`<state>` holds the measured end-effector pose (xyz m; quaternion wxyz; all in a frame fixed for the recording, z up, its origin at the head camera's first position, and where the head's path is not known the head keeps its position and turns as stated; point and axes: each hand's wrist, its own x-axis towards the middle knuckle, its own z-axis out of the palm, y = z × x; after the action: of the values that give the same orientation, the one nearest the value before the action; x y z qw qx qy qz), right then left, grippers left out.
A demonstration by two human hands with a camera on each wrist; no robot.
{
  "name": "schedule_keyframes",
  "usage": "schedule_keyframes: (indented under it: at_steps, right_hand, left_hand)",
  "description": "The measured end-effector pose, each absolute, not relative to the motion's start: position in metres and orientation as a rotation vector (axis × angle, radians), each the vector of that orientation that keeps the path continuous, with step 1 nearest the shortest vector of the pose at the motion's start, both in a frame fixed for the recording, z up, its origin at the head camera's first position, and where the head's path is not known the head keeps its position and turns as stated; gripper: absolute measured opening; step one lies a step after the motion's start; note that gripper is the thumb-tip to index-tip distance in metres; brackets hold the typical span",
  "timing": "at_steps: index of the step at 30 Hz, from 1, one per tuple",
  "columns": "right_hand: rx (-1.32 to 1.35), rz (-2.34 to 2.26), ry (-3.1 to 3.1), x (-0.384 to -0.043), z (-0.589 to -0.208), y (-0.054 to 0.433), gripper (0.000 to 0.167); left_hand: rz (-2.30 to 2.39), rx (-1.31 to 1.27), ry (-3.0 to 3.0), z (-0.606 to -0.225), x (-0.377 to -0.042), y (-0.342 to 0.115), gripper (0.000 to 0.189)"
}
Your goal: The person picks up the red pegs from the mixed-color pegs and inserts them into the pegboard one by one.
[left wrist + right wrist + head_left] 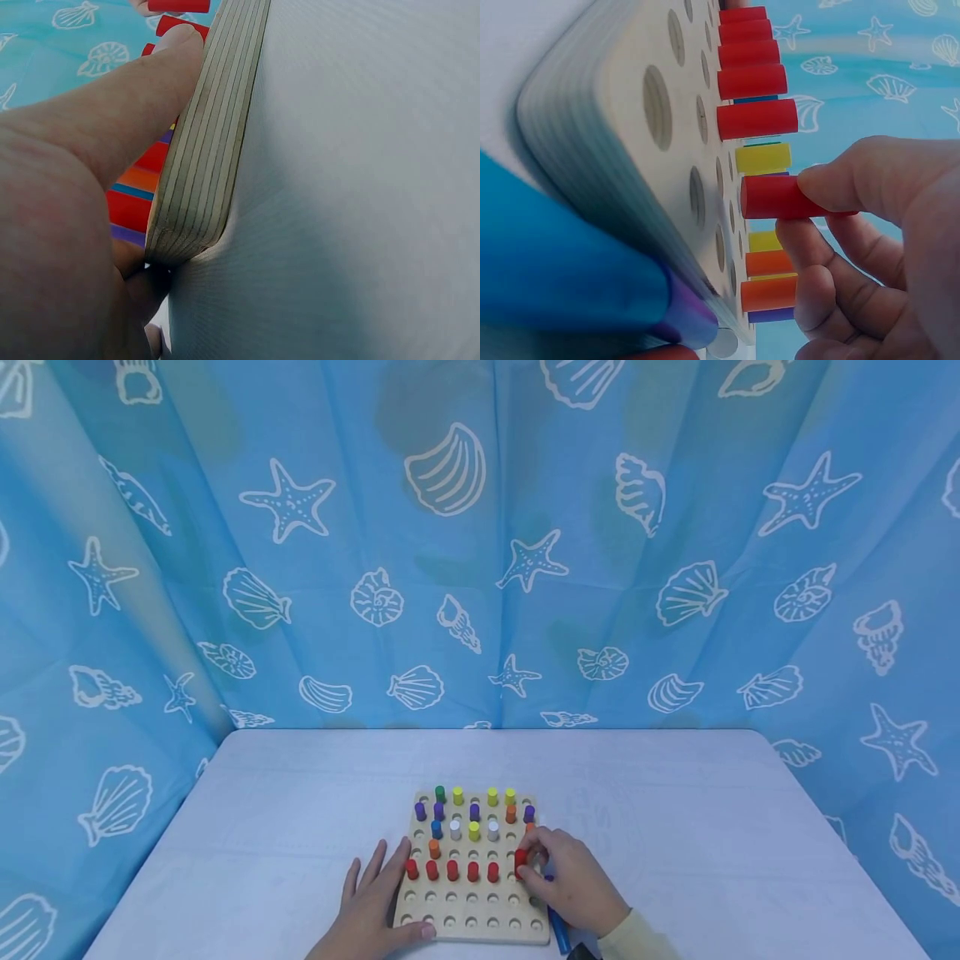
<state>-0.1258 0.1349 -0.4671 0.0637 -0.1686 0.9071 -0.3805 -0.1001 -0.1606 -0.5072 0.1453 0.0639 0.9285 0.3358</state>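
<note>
A wooden pegboard [461,935] with rows of round holes lies on the table, partly filled with colored pegs. My right hand [573,881] pinches a red peg [772,196] between thumb and fingers, its free end close to the board's face near the right side. In line with it, several red pegs [452,870] stand in one row. My left hand [367,906] rests at the board's near left corner, fingers spread and fairly straight. Its index fingertip is at the left edge, and its thumb [142,97] lies along the near edge.
Yellow, purple, white, orange, green and blue pegs [437,830] stand in the farther rows. Loose pegs lie along the board's right side, among them a blue one [558,931] and a purple one [690,307]. A blue shell-print curtain [450,552] hangs behind the white table [300,793].
</note>
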Motion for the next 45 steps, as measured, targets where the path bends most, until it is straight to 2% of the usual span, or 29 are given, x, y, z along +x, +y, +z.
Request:
schedule_keyframes:
  at_steps: [45]
  right_hand:
    - [-0.550,-1.071,2.735,-0.128,-0.479,0.133,0.015]
  left_hand:
    - [0.963,0.177,2.671,-0.504,-0.100,-0.161,0.122]
